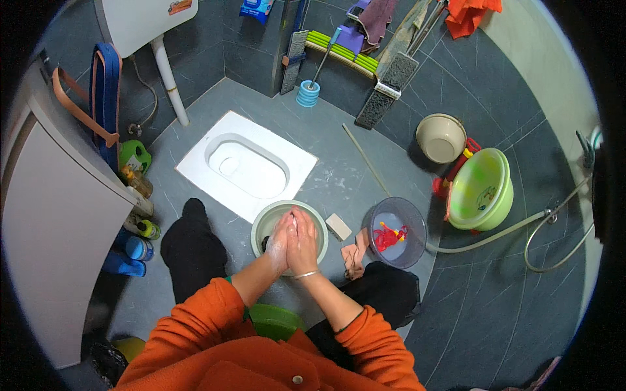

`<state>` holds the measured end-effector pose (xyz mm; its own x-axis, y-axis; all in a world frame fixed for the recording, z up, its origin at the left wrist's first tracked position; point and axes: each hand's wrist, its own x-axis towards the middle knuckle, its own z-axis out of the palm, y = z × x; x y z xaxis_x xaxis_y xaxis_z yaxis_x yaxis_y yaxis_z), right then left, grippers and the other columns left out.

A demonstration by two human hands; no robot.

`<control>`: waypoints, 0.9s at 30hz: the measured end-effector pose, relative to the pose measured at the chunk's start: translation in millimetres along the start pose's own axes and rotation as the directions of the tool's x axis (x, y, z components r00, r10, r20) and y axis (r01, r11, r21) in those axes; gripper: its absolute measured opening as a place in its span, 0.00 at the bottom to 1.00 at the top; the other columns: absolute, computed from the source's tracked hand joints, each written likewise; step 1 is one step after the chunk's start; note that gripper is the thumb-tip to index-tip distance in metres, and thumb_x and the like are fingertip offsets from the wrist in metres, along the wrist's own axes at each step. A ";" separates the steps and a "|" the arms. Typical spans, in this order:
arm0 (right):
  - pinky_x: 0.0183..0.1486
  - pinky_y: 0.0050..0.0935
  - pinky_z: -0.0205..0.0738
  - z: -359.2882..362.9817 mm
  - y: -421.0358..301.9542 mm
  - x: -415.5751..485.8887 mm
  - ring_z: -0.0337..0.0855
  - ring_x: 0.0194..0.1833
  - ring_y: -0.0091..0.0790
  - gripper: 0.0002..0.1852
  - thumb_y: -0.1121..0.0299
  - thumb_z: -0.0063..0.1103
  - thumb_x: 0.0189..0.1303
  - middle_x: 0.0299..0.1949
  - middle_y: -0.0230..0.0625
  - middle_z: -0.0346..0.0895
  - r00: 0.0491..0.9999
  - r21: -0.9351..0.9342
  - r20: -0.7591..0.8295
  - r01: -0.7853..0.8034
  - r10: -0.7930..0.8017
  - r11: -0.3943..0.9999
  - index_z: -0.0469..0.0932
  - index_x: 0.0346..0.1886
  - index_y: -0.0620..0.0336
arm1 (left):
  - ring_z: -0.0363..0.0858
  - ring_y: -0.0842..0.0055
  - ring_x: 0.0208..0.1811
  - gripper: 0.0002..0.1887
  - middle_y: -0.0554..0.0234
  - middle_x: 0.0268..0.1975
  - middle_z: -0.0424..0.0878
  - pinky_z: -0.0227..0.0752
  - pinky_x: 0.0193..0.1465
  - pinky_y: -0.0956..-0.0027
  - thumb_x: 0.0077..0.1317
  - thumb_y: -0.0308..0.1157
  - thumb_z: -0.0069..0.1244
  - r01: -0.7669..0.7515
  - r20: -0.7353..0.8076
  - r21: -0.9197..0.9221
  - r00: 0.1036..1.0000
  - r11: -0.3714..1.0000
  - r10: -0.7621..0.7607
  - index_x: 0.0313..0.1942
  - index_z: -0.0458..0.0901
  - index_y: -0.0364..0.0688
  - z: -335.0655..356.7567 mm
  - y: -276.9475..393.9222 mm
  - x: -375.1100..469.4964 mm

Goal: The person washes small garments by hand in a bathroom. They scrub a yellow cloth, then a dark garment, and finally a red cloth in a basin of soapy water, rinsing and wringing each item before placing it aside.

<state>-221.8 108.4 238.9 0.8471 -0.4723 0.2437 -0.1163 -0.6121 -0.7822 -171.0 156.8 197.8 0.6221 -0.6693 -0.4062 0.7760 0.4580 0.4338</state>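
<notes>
My left hand (279, 239) and my right hand (301, 243) are pressed together over a pale green basin (255, 233) on the floor. White lather shows on the skin, and whether something lies between the palms cannot be made out. A dark thing (265, 243) shows at the basin's left inside. To the right of the basin lies a pale rectangular block (338, 227), with a peach-coloured cloth (353, 259) beyond it. Beside the cloth stands a translucent purple-grey basin (416, 229) holding a red and yellow plastic thing (390, 236).
A white squat toilet (293, 156) lies in the floor ahead. Bottles (139, 248) stand by the cabinet (58, 234) at left. Along the right wall are a beige basin (441, 146), green basins (506, 195) and a hose (484, 242). Mops (386, 95) lean at the back.
</notes>
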 end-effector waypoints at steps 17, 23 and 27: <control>0.54 0.32 0.69 -45.6 24.4 19.5 0.74 0.52 0.36 0.26 0.80 0.45 0.55 0.53 0.45 0.70 0.938 0.944 0.322 -0.328 0.128 0.027 0.64 0.60 0.68 | 0.76 0.72 0.45 0.16 0.57 0.47 0.75 0.71 0.48 0.63 0.71 0.32 0.33 0.094 0.269 0.001 0.959 0.996 -0.091 0.55 0.66 0.37 15.9 27.3 -43.8; 0.57 0.37 0.67 -40.7 -0.3 -8.5 0.72 0.53 0.38 0.27 0.73 0.47 0.61 0.54 0.40 0.69 0.888 0.950 0.303 -0.310 0.347 -0.036 0.58 0.65 0.60 | 0.78 0.74 0.34 0.13 0.63 0.36 0.79 0.75 0.36 0.67 0.68 0.38 0.41 0.066 0.174 0.023 0.982 0.998 -0.069 0.44 0.75 0.39 29.3 22.8 -36.9; 0.60 0.32 0.60 -15.1 -40.9 -43.6 0.69 0.56 0.37 0.20 0.74 0.47 0.61 0.56 0.41 0.66 0.918 0.782 0.020 -0.262 0.397 0.566 0.66 0.58 0.66 | 0.78 0.71 0.28 0.14 0.60 0.28 0.78 0.75 0.32 0.63 0.70 0.41 0.39 0.036 -0.060 0.119 0.998 0.992 -0.029 0.33 0.73 0.41 4.3 19.3 -10.4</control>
<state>-261.9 144.4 269.0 0.7418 -0.6634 -0.0981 0.1184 0.2734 -0.9546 -163.0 170.2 213.9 0.6045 -0.6460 -0.4662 0.7799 0.3605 0.5117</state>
